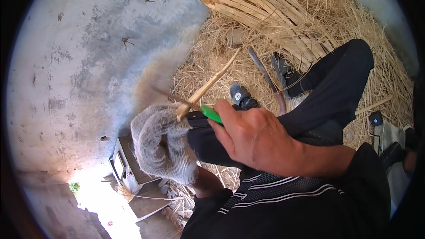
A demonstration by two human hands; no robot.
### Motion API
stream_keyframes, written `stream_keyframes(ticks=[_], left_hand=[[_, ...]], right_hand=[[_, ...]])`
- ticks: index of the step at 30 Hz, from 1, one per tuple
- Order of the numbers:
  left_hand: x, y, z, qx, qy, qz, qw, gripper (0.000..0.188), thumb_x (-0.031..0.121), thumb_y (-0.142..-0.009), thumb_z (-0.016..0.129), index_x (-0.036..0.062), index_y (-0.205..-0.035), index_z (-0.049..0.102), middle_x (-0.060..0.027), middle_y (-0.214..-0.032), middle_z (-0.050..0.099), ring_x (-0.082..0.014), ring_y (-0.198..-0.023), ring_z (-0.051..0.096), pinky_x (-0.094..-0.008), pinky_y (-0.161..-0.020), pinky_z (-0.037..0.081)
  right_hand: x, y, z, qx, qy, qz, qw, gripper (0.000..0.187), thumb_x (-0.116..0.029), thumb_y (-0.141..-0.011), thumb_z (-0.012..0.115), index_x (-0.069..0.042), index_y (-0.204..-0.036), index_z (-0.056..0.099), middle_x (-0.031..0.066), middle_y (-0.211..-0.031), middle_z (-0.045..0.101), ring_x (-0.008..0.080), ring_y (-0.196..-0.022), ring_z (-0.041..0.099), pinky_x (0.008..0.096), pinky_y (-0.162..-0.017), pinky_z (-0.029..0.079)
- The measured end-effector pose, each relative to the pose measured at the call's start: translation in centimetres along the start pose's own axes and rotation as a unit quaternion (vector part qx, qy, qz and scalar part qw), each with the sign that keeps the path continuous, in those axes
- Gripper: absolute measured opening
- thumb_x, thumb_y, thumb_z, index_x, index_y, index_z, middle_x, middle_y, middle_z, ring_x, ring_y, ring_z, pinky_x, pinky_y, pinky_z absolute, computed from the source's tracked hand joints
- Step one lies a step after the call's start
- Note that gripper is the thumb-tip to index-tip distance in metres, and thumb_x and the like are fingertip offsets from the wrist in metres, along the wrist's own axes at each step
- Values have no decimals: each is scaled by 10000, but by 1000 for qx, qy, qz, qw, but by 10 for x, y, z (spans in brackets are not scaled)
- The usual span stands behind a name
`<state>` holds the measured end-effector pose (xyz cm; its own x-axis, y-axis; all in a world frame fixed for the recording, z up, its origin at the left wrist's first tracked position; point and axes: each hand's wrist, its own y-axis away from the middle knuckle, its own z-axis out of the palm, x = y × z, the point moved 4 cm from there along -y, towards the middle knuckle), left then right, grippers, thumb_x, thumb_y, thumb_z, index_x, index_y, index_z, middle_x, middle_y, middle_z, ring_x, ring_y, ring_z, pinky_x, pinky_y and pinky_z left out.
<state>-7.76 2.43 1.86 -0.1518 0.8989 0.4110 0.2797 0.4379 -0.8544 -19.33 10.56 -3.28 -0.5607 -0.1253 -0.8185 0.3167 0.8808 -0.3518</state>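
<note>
My left hand (pixel 160 144), in a whitish knitted work glove, is closed around the lower end of a pale, slightly curved wooden stick (pixel 214 79). The stick slants up and away to the right. Bare, my right hand (pixel 256 135) grips a knife by its bright green handle (pixel 210 113). The knife's thin blade (pixel 177 99) crosses the stick just above the glove and points left; its tip is blurred. Whether the edge is cutting into the wood I cannot tell.
Wood shavings and straw (pixel 354 26) cover the floor, with a bundle of split wooden strips (pixel 274 13) at the far side. Near my shoe (pixel 241 95) lies a long dark tool (pixel 265 73). A stained wall (pixel 88 71) rises on the left. Bits of a person (pixel 394 157) show at the right.
</note>
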Motion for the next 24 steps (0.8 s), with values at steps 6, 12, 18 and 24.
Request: stream_keyframes(ticks=[6, 12, 18, 24], left_hand=[[-3, -5, -2, -33, -69, 40, 996, 181, 55, -728, 760, -43, -860, 684, -127, -843, 677, -286, -828, 645, -376, -752, 525], [-4, -2, -2, -16, -46, -3, 999, 164, 71, -775, 743, -30, -890, 684, -131, -882, 680, -253, -838, 646, -364, -759, 529], [-4, -3, -3, -22, -32, -12, 999, 210, 103, -751, 770, -32, -894, 695, -149, -854, 691, -273, -802, 662, -363, -744, 523], [-3, -1, -1, 1, -16, -7, 1000, 190, 76, -735, 769, -22, -880, 693, -141, -857, 699, -284, -807, 665, -380, -751, 531]], right_hand=[[-23, -1, -19, -53, -33, 21, 998, 202, -166, -943, 622, -9, -924, 497, 155, -472, 497, 335, -424, 586, 431, -398, 447], [3, 0, -9, -21, 2, 31, 999, 199, -164, -949, 612, 7, -961, 511, 182, -493, 514, 356, -444, 591, 437, -413, 456], [-31, 6, -19, -81, -134, 6, 988, 217, -165, -949, 611, 29, -971, 517, 186, -526, 527, 360, -457, 589, 447, -440, 445], [-22, -3, -31, -20, -187, 33, 982, 239, -162, -955, 599, 60, -988, 516, 197, -565, 542, 387, -459, 560, 468, -470, 428]])
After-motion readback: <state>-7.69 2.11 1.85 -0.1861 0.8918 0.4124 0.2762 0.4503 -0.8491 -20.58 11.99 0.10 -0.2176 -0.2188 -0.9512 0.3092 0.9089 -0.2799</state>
